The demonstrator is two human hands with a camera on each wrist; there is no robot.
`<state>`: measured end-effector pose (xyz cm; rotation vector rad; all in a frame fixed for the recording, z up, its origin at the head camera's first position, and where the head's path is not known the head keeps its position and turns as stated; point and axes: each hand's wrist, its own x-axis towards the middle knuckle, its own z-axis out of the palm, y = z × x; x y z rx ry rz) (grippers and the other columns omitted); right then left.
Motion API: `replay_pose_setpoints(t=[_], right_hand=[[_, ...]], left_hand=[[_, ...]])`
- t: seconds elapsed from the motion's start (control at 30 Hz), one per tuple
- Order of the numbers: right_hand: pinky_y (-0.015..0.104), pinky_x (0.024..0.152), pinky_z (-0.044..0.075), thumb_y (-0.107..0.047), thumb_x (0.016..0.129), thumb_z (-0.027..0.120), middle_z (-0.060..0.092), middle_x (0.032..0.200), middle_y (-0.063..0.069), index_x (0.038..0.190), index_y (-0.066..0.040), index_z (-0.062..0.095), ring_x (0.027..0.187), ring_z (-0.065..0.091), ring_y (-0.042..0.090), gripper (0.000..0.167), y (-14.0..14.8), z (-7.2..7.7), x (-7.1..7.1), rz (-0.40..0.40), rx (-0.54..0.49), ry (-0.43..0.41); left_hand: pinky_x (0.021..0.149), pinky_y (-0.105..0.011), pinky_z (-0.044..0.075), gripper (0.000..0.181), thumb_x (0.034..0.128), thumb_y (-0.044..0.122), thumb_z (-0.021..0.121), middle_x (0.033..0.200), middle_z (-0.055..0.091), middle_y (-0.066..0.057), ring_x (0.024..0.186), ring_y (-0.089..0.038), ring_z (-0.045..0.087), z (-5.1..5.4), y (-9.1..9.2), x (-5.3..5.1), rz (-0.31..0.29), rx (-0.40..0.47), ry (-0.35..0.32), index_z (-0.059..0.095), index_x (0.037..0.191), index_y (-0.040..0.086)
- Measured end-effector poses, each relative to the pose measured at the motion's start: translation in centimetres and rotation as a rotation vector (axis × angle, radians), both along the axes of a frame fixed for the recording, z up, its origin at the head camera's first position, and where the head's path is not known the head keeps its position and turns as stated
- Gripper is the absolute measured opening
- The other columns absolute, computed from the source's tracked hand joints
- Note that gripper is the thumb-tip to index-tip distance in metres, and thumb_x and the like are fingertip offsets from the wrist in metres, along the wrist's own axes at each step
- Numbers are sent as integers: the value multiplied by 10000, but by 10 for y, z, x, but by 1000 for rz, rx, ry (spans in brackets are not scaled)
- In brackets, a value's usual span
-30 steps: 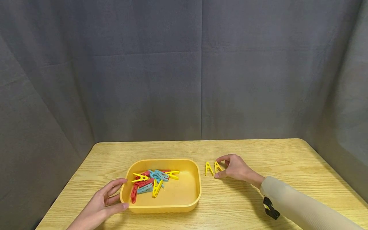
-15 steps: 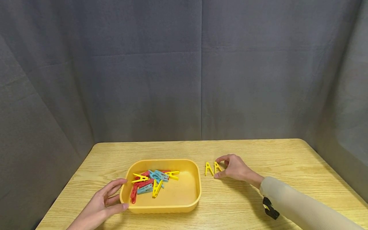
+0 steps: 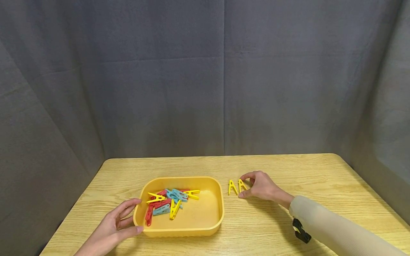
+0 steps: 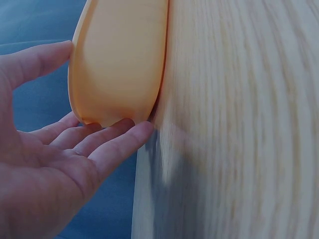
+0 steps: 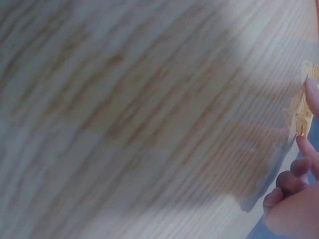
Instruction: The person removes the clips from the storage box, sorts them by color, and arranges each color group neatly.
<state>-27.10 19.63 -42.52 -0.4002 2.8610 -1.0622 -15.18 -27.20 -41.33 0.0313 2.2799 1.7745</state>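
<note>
At the left end of a yellow box [image 3: 182, 233], my left hand [image 3: 110, 227] holds the rim between thumb and fingers. The left wrist view has the same hand [image 4: 55, 149], its fingertips against the end wall of the box [image 4: 117, 64]. My right hand [image 3: 264, 186] pinches a yellow clothespin [image 3: 242, 185] by its two ends, index finger at the top and thumb at a leg. Just left of it on the table lies another yellow clothespin [image 3: 232, 187], the two apart. The right wrist view shows only part of the hand [image 5: 299, 199] at its right edge.
Several red, blue and yellow clothespins [image 3: 162, 209] lie jumbled in the left and middle of the box. Wooden table [image 3: 288, 167] surface stretches around the box and behind both hands. A grey curtain [image 3: 160, 89] hangs behind the table and at its sides.
The clothespin in my right hand has shifted very slightly left, towards the other one. My left hand and the box have stayed in place.
</note>
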Motion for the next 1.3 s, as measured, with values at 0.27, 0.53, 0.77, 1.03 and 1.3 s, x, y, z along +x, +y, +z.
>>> replay_pose_setpoints(t=[0.27,0.53,0.77,1.03,1.3], right_hand=[[332,663,328,-243,726,1002,542,824,67,1239,-1,748,764,450,193,622,-1,1,0,-8,5,-7],[334,656,332,-251,720,1006,530,811,60,1258,-4,738,760,452,193,649,0,3,0,-3,1,-26],[340,662,310,-208,739,989,419,748,24,1237,4,739,726,386,176,596,-2,21,5,40,-14,-5],[310,656,299,-145,773,956,310,690,-37,1174,-23,759,649,305,126,463,-21,54,11,164,40,84],[316,681,352,-127,786,940,434,751,-12,1134,-61,771,736,422,151,392,-51,85,15,283,83,128]], left_hand=[[928,-370,606,793,914,34,810,1634,318,-330,1355,-438,553,-1,0,1,-4,5,7,361,1566,-21],[938,-375,602,805,916,47,814,1633,309,-341,1369,-451,535,-1,0,2,9,-4,0,356,1574,-19],[921,-372,609,797,924,33,796,1636,295,-347,1358,-455,544,-2,-2,0,-34,30,11,336,1571,-37],[915,-367,611,785,924,33,796,1632,299,-352,1345,-460,554,-2,-1,0,-50,31,31,346,1562,-42],[921,-367,609,790,916,34,806,1627,315,-346,1346,-461,554,-2,0,-2,-41,21,34,355,1559,-46]])
